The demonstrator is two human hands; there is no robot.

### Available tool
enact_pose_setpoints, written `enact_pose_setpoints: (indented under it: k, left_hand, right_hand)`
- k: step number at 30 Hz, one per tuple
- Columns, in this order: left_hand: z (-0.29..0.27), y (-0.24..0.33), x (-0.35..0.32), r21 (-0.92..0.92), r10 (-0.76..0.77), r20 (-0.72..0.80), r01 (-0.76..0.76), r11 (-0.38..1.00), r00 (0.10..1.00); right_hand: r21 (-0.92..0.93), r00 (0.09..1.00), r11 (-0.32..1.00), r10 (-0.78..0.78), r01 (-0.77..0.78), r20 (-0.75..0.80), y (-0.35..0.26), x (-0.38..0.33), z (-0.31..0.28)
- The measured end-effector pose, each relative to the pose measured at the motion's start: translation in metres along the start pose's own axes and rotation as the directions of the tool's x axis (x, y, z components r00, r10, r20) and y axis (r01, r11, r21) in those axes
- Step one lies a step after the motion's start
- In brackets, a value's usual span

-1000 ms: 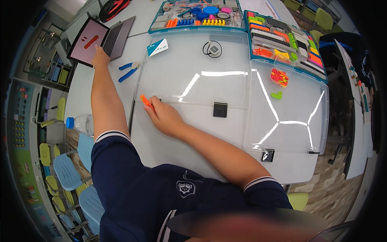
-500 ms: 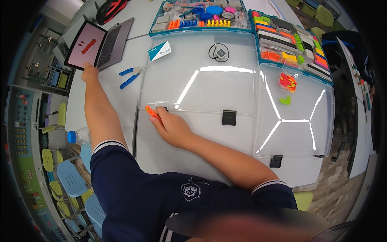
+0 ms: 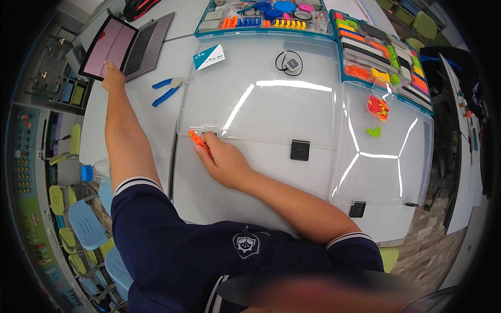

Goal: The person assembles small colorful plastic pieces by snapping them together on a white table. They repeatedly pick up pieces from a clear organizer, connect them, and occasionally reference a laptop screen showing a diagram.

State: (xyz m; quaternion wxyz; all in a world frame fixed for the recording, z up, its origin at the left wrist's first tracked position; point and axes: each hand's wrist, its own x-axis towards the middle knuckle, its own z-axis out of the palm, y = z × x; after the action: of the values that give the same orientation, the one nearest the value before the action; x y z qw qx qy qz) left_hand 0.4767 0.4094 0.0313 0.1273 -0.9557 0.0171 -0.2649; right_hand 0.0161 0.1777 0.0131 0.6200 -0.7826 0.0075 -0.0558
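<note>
My left hand (image 3: 113,76) reaches out to the laptop (image 3: 136,55) at the far left. A finger is stretched against the lower part of its screen (image 3: 108,46), and nothing is held there. The screen shows a pinkish picture with a bit of red at its upper left. In front of me, my right hand (image 3: 224,161) is closed around an orange plastic building piece (image 3: 197,139), whose end pokes out past the thumb; the rest lies hidden in the fingers. This hand is at the near left corner of a clear plastic lid (image 3: 261,112).
Blue-handled cutters (image 3: 166,92) lie beside the laptop. On the lid are a white-and-teal card box (image 3: 209,57) and a small grey device with a cable (image 3: 292,63). Two parts cases (image 3: 266,32) stand behind. At right are a cup of small pieces (image 3: 378,108) and a green connector (image 3: 373,132).
The picture on the laptop screen has shifted: the red-orange model seen mid-screen before is mostly gone, with red left in one corner. My view has shifted slightly. The right hand keeps its hold.
</note>
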Motion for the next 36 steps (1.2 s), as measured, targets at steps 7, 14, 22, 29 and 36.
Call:
enact_pose_setpoints:
  k: [7,14,22,29,36]
  left_hand:
    - [0.005,-0.002,0.004,0.069,-0.052,0.309,0.032,0.997,0.95]
    - [0.021,-0.025,0.009,0.104,-0.044,0.234,0.021,0.994,0.971]
    - [-0.003,-0.026,0.02,0.0,-0.095,0.098,0.096,0.995,0.991]
    - [0.02,-0.031,0.025,-0.011,0.139,0.249,-0.141,0.99,0.958]
    - [-0.001,-0.017,0.007,0.107,-0.063,0.268,0.035,0.994,0.962]
  right_hand:
    - [0.014,1.0,1.0,0.01,-0.01,0.02,-0.001,-0.001,-0.002]
    - [0.018,0.999,1.0,-0.025,0.026,-0.024,0.001,0.0,0.001]
    - [0.017,1.0,1.0,-0.015,0.015,-0.018,0.001,0.0,0.001]
    - [0.005,1.0,1.0,0.015,-0.015,0.016,-0.001,0.0,-0.001]
    - [0.009,1.0,1.0,-0.013,0.013,-0.004,0.0,0.0,0.0]
